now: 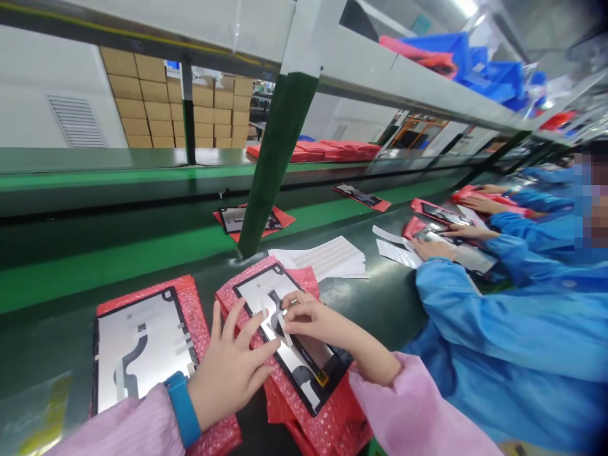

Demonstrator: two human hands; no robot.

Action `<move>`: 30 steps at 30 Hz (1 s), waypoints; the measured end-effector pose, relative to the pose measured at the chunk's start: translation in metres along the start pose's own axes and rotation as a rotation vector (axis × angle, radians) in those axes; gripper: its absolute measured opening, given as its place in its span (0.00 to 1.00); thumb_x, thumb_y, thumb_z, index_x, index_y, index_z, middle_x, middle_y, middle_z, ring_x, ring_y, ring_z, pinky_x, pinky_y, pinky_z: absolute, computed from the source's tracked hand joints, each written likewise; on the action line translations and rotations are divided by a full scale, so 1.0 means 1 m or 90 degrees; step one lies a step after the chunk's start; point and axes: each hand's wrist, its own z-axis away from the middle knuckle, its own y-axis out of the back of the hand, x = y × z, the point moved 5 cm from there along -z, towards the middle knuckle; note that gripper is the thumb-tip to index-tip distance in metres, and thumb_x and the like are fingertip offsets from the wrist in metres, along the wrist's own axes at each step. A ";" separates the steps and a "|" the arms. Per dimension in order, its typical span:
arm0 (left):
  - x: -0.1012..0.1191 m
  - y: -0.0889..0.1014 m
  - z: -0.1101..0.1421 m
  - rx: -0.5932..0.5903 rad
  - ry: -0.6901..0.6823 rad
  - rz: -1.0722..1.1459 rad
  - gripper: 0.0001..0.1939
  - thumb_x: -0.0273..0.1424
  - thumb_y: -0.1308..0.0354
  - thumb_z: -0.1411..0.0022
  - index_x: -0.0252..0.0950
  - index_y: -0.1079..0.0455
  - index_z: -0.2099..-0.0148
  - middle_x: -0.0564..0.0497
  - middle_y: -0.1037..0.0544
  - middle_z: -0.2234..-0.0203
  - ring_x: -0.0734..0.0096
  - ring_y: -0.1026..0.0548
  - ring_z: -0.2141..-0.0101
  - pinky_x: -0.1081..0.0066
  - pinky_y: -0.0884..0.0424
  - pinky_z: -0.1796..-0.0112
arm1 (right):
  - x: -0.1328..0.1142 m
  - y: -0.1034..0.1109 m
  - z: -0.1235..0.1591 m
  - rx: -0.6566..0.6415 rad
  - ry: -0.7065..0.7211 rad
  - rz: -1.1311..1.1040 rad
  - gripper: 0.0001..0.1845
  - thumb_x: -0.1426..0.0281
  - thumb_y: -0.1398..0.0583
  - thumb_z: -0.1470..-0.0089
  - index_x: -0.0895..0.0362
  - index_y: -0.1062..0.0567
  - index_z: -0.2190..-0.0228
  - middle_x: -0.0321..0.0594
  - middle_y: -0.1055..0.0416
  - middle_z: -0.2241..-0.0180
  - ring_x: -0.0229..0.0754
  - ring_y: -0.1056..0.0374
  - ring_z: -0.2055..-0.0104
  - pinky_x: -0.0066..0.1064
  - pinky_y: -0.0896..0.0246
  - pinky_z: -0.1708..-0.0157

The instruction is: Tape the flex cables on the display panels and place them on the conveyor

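Display panel [285,351] lies tilted in view on red bubble wrap [327,411], between a second panel [147,354] and paper sheets [339,253]. The left hand [232,364] spreads its grip apart over the near panel's left edge; the right hand [316,320] has its grip pinched on a white strip [285,332]. Dark surface [380,310] shows between the right forearm and a co-worker's blue sleeve [475,310].

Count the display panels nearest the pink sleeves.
2: left panel and right panel under left hand and right hand, both on red bubble wrap. More may be hidden underneath.
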 end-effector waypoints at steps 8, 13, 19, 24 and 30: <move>0.006 -0.011 -0.008 -0.021 -0.020 0.010 0.21 0.38 0.42 0.35 0.52 0.31 0.40 0.46 0.36 0.39 0.30 0.50 0.36 0.24 0.49 0.45 | 0.003 -0.001 -0.003 -0.029 0.018 0.061 0.14 0.54 0.34 0.47 0.50 0.17 0.71 0.41 0.31 0.57 0.49 0.35 0.50 0.45 0.45 0.42; 0.006 -0.015 -0.010 -0.034 -0.019 0.000 0.21 0.43 0.46 0.33 0.55 0.33 0.39 0.49 0.35 0.38 0.32 0.48 0.36 0.26 0.50 0.44 | 0.003 -0.003 -0.005 -0.031 0.016 0.076 0.13 0.55 0.34 0.45 0.51 0.17 0.71 0.41 0.32 0.57 0.49 0.35 0.50 0.44 0.46 0.43; 0.005 -0.018 -0.012 -0.020 -0.029 -0.022 0.24 0.45 0.43 0.35 0.56 0.36 0.37 0.51 0.36 0.36 0.34 0.47 0.36 0.28 0.58 0.41 | 0.001 -0.005 -0.004 0.004 0.021 0.097 0.03 0.67 0.31 0.48 0.51 0.18 0.73 0.39 0.32 0.59 0.48 0.34 0.52 0.43 0.45 0.45; 0.004 -0.020 -0.012 -0.021 -0.015 -0.009 0.22 0.46 0.45 0.34 0.57 0.34 0.38 0.52 0.38 0.36 0.34 0.48 0.36 0.27 0.58 0.41 | 0.001 -0.007 -0.006 0.087 0.043 0.091 0.05 0.68 0.29 0.52 0.52 0.20 0.74 0.39 0.32 0.60 0.48 0.33 0.53 0.43 0.42 0.48; 0.005 -0.021 -0.013 -0.050 -0.004 0.073 0.17 0.40 0.45 0.32 0.52 0.31 0.43 0.48 0.37 0.37 0.33 0.49 0.35 0.23 0.52 0.44 | 0.004 -0.010 -0.025 0.216 0.065 0.098 0.07 0.68 0.33 0.51 0.53 0.26 0.75 0.40 0.32 0.64 0.49 0.34 0.56 0.45 0.41 0.52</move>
